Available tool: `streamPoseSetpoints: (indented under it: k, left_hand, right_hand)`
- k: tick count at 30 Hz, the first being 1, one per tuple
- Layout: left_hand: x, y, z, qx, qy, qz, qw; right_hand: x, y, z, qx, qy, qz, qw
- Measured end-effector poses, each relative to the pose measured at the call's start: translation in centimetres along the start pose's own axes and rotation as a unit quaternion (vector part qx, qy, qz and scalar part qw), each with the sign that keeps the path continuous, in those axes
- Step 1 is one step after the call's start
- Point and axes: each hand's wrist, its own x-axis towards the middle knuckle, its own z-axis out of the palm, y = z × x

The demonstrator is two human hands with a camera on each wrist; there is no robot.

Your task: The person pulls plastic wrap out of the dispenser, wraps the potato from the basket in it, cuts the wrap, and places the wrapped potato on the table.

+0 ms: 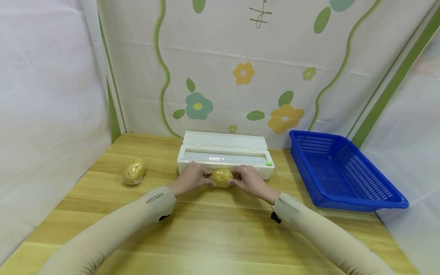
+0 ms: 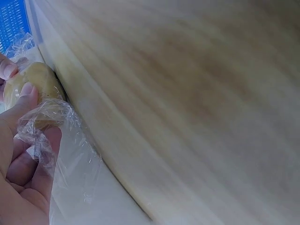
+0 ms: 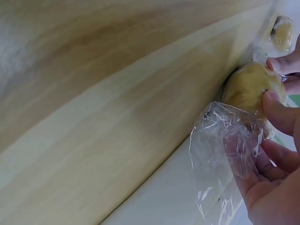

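A potato (image 1: pixel 221 178) in clear cling film sits between both hands, just in front of a white cling film dispenser box (image 1: pixel 225 138). My left hand (image 1: pixel 193 178) grips its left end, thumb pressed on the potato's skin side. From the other end, my right hand (image 1: pixel 251 181) holds it the same way. In the left wrist view, loose crumpled film (image 2: pixel 47 115) bunches over the fingers below the thumb. The right wrist view has a similar gathered flap of film (image 3: pixel 220 136) hanging at the right hand's fingers.
A second film-wrapped potato (image 1: pixel 135 171) lies on the wooden table (image 1: pixel 220 236) at the left. At the right stands a blue plastic basket (image 1: pixel 311 183) with perforated sides. The dispenser's lid is raised at the back, near a flowered cloth (image 1: pixel 220 76).
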Motion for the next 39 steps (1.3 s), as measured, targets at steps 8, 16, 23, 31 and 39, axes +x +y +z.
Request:
streamPoseSetpoints:
  k: [8,16,23,31,39]
  left_hand:
    - [0.0,-0.1,-0.3,-0.014,-0.011,0.008,0.9998]
    - [-0.4,0.2,-0.5,-0.009,-0.017,0.037,0.9991]
    - [-0.6,0.5,-0.4,0.024,-0.001,0.061,0.9979]
    - [-0.6,1.0,-0.8,0.016,0.001,0.05,0.9986]
    - [-1.2,1.4,-0.8,0.049,0.028,0.059,0.9967]
  right_hand:
    - [-0.3,0.4,-0.5,0.055,-0.009,0.024,0.998]
    - [-0.8,0.9,-1.1,0.071,-0.019,0.04,0.997]
    - [-2.2,0.8,-3.4,0.097,0.033,0.082,0.991]
    - [-5.1,3.6,-7.2,0.139,0.189,0.174,0.956]
    - [-6.5,6.7,-8.1,0.228,0.173,0.225,0.931]
